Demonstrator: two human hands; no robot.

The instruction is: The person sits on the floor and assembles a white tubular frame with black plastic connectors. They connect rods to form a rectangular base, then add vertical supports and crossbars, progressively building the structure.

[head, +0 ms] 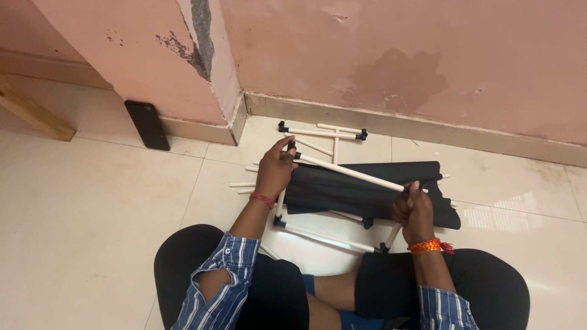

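Note:
I sit cross-legged on the floor and hold a white rod (348,173) with black plastic connectors at both ends. My left hand (275,169) grips its left end at a black connector. My right hand (414,211) is closed around the right end. The rod crosses above a folded black fabric sheet (342,190) lying on the tiles. Below it a joined white rod frame (327,237) with black corner pieces rests near my knees.
More white rods with black connectors (321,132) lie near the pink wall's skirting. A dark phone (147,124) leans against the wall at the left. A wooden beam (33,113) sits at the far left. Pale floor tiles stretch to the left.

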